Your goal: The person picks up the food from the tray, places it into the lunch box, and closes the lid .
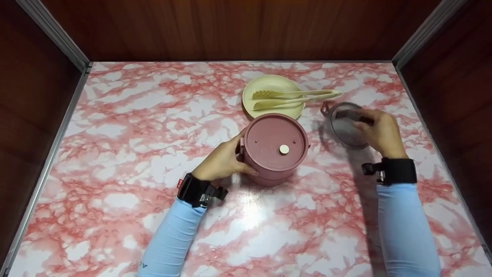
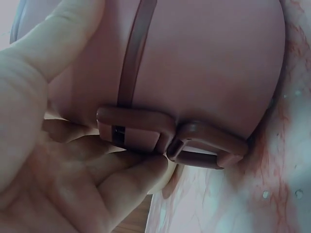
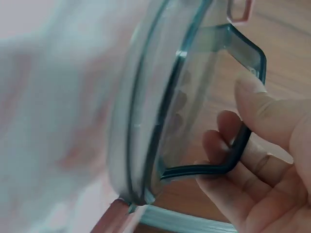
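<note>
My left hand (image 1: 223, 159) grips a pink round lidded food container (image 1: 269, 132) from its left side. The thumb lies along its front wall, and the other fingers reach behind, near a clip (image 2: 136, 116) and a second loop-shaped clip (image 2: 209, 138) in the left wrist view. A small white knob (image 1: 284, 149) sits on the container's flat top. To the right, my right hand (image 1: 380, 130) holds a see-through greyish lid (image 1: 348, 132) by its angular dark handle (image 3: 204, 171), thumb and fingers around the bar. The lid is tilted, with pink clips (image 3: 240, 10) at its sides.
Behind the container lies a pale yellow plate (image 1: 250, 84). Pale yellow tongs (image 1: 278, 103) rest across it, their joined end jutting out to the right near the lid. Brown wooden panels (image 1: 242, 30) enclose the marbled red-and-white table (image 1: 127, 161) at the back and sides.
</note>
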`<action>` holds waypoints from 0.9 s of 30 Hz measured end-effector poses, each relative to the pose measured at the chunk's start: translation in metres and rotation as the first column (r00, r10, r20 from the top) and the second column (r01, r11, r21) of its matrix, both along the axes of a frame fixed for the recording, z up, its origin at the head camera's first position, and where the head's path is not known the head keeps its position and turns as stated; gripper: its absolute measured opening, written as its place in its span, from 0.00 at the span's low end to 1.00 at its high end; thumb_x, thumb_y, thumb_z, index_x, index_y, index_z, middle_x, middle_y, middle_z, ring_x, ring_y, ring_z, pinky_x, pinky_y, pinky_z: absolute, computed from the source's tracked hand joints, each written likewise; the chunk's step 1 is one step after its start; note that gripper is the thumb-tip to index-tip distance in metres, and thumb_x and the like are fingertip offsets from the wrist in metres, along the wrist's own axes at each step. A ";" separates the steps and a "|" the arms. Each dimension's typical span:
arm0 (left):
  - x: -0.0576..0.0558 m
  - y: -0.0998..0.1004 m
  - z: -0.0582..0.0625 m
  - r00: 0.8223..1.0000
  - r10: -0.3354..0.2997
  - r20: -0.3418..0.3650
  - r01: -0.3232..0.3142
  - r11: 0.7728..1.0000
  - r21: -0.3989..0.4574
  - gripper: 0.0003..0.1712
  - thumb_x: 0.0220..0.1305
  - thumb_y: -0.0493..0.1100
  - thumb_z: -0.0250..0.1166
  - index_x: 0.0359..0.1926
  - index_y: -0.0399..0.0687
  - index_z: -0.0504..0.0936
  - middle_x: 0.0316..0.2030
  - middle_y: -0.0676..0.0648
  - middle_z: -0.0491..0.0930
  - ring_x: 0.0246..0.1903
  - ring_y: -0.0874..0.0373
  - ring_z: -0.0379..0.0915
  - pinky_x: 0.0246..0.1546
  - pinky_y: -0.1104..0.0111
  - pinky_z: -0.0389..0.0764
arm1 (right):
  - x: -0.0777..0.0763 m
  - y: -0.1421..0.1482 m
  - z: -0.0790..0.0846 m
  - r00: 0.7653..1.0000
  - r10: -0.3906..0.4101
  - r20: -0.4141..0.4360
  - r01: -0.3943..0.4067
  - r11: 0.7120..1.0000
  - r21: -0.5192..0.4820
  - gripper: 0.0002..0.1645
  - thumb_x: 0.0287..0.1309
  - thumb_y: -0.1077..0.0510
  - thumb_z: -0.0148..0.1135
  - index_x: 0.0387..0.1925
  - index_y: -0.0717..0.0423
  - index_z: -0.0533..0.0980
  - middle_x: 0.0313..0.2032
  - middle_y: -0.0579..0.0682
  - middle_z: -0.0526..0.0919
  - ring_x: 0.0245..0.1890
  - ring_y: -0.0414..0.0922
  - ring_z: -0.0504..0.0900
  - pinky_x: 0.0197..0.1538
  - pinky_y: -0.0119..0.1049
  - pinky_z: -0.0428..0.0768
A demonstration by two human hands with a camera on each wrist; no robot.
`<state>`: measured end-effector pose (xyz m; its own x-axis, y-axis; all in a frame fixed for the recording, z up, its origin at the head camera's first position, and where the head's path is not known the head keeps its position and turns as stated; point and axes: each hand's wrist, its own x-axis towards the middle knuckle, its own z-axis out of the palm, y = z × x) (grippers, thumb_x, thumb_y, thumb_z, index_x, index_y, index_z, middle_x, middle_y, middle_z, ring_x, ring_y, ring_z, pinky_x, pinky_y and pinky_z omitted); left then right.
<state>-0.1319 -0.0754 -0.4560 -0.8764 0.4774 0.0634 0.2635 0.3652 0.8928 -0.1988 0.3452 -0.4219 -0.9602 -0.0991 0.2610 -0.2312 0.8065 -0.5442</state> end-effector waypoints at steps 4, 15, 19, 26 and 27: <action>0.000 0.000 -0.001 1.000 0.001 0.013 -0.001 1.000 0.012 0.69 0.36 0.58 0.83 0.76 0.78 0.49 0.67 0.54 0.70 0.64 0.59 0.67 0.64 0.64 0.68 | 0.012 -0.024 0.022 0.984 0.032 -0.173 -0.038 0.999 -0.030 0.20 0.59 0.60 0.70 0.54 0.57 0.83 0.36 0.59 0.82 0.35 0.45 0.77 0.39 0.29 0.70; -0.002 -0.001 -0.003 1.000 -0.011 -0.022 0.011 1.000 0.013 0.67 0.36 0.60 0.82 0.76 0.74 0.53 0.65 0.57 0.72 0.63 0.62 0.68 0.62 0.69 0.69 | 0.041 -0.106 0.060 0.894 0.329 -0.304 -0.356 0.934 -0.036 0.24 0.55 0.64 0.71 0.55 0.58 0.81 0.41 0.58 0.82 0.34 0.41 0.76 0.39 0.26 0.74; -0.002 -0.002 -0.004 1.000 -0.012 -0.022 0.012 1.000 0.004 0.67 0.36 0.60 0.82 0.77 0.69 0.53 0.62 0.56 0.75 0.60 0.63 0.71 0.60 0.68 0.71 | 0.046 -0.130 0.061 0.843 0.449 -0.295 -0.463 0.886 0.024 0.24 0.57 0.63 0.70 0.56 0.60 0.80 0.42 0.57 0.81 0.37 0.44 0.76 0.40 0.31 0.75; -0.002 -0.002 -0.003 1.000 0.017 -0.001 -0.017 0.999 -0.040 0.59 0.35 0.63 0.82 0.72 0.63 0.66 0.57 0.56 0.79 0.56 0.63 0.73 0.59 0.67 0.72 | 0.052 -0.155 0.059 0.808 0.533 -0.252 -0.537 0.842 0.060 0.23 0.59 0.60 0.69 0.57 0.59 0.80 0.38 0.54 0.78 0.36 0.43 0.74 0.36 0.33 0.73; -0.002 -0.002 -0.002 1.000 0.012 0.005 -0.012 1.000 -0.027 0.57 0.36 0.62 0.82 0.70 0.63 0.68 0.58 0.56 0.78 0.57 0.62 0.73 0.59 0.68 0.72 | 0.053 -0.157 0.059 0.808 0.537 -0.242 -0.539 0.840 0.065 0.23 0.60 0.60 0.68 0.58 0.58 0.80 0.39 0.54 0.78 0.36 0.43 0.75 0.36 0.33 0.74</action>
